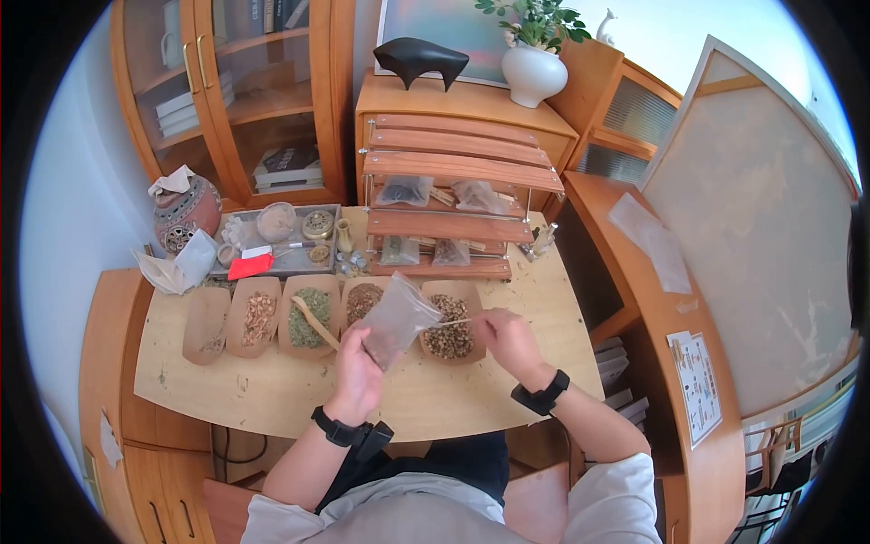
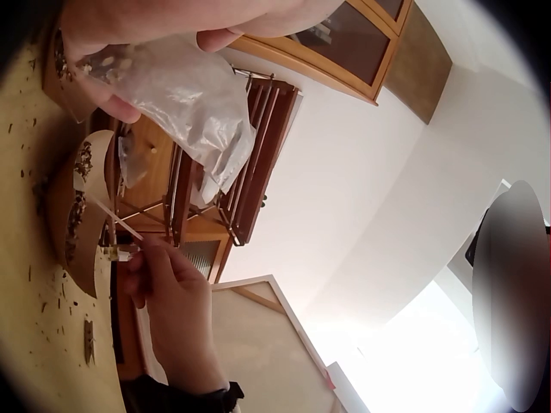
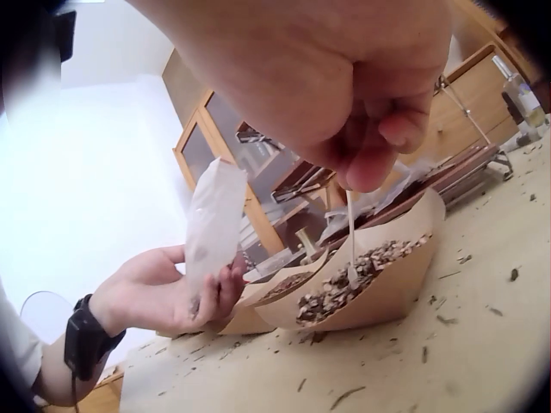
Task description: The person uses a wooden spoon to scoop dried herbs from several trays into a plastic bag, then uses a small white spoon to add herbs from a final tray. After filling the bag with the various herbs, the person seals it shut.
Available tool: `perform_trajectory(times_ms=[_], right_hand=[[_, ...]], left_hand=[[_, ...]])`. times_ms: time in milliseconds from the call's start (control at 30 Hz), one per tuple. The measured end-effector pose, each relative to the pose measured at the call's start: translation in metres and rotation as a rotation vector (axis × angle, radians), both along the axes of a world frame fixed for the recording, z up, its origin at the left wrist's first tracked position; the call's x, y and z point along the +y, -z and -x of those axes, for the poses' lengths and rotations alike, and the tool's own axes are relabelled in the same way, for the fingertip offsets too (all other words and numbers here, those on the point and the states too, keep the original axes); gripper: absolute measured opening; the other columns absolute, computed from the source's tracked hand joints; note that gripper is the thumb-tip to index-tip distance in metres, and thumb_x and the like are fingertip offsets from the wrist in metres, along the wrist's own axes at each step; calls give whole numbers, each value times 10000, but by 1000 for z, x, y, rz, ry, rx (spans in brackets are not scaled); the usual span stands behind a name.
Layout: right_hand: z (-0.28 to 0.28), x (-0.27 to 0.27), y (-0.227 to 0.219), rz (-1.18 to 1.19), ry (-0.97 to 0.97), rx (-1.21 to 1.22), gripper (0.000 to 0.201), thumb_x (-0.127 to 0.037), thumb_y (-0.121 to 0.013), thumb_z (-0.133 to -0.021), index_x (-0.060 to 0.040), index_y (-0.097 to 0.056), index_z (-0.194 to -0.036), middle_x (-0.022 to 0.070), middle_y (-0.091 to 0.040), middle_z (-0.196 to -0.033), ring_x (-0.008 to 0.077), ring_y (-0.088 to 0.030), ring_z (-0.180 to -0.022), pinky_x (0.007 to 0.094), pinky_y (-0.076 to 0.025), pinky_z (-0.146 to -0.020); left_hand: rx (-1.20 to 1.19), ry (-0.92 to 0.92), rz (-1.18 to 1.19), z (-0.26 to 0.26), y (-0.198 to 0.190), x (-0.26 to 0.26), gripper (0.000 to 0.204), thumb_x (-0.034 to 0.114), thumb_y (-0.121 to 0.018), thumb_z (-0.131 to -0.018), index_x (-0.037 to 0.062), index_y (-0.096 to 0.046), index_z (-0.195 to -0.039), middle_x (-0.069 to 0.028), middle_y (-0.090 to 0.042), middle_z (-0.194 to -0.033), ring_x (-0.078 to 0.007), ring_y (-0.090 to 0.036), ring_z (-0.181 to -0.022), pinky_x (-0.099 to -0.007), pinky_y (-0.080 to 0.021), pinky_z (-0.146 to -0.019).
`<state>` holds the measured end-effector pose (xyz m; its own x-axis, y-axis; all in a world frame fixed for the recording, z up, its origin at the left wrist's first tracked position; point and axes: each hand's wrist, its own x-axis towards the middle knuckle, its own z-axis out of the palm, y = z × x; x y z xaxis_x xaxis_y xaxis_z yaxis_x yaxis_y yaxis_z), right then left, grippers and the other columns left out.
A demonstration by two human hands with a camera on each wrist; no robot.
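My left hand [image 1: 356, 379] grips a translucent plastic bag [image 1: 399, 313], held tilted above the table; some plant bits show in its lower end. With curled fingertips my right hand [image 1: 507, 344] pinches a thin pale stick-like tool [image 3: 350, 225]. Its lower tip, slightly widened, reaches into the chopped brown-and-cream herbs [image 3: 344, 284] in the rightmost paper tray [image 1: 465, 290]. That tray lies just right of the bag. Left of it, behind the bag, is a tray of reddish-brown bits [image 1: 362, 297]. A wooden scoop [image 1: 314, 323] rests in the tray of green herbs [image 1: 317, 301].
Further left stand a tray of orange-brown chips [image 1: 259, 319] and one with few crumbs [image 1: 207, 322]. Behind are a wooden tiered rack [image 1: 444, 224] holding filled bags, and a grey tray [image 1: 333, 263] with small pots and a red packet. A clothespin [image 2: 89, 342] lies among crumbs.
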<state>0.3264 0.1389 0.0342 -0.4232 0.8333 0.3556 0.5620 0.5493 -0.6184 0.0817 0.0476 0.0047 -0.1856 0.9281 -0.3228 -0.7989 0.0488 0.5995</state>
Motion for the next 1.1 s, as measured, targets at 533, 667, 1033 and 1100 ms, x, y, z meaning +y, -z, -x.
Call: perform_trajectory(times_ms=[533,667,1033,1100], right_hand=[[-33,40,20,755,112,286,214,-135,-554,-975,35,-678,-936,30,-618,-713,94,-567,-566,244,-464,-531],[-27,42,31,949,122,368,192,-142,-567,-967,0,-665,-884,12,-605,-725,91,-557,-575,235,-444,-526],[-29,49,37,1153,89,544,179,-144,-545,-995,-6,-651,-953,-6,-593,-788,87,-541,-645,228,-432,-553],[-31,48,34,1171,78,577,182,-143,-541,-998,-3,-652,-963,-6,-588,-788,86,-533,-645,228,-430,-556]], left_hand=[[57,31,9,0,-3,-5,439,281,-437,-988,59,-466,-1365,-76,-561,-1345,-218,-536,-1236,-391,-439,-1026],[20,1,21,1,-3,-4,275,244,-500,-950,158,-498,-1211,-46,-600,-1207,-208,-592,-1100,-418,-486,-925],[29,3,11,4,0,-3,271,229,-482,-957,147,-504,-1215,-56,-600,-1220,-215,-592,-1106,-421,-486,-933],[16,3,2,4,3,-2,272,218,-489,-954,148,-496,-1217,-58,-596,-1220,-216,-592,-1109,-421,-492,-932]])
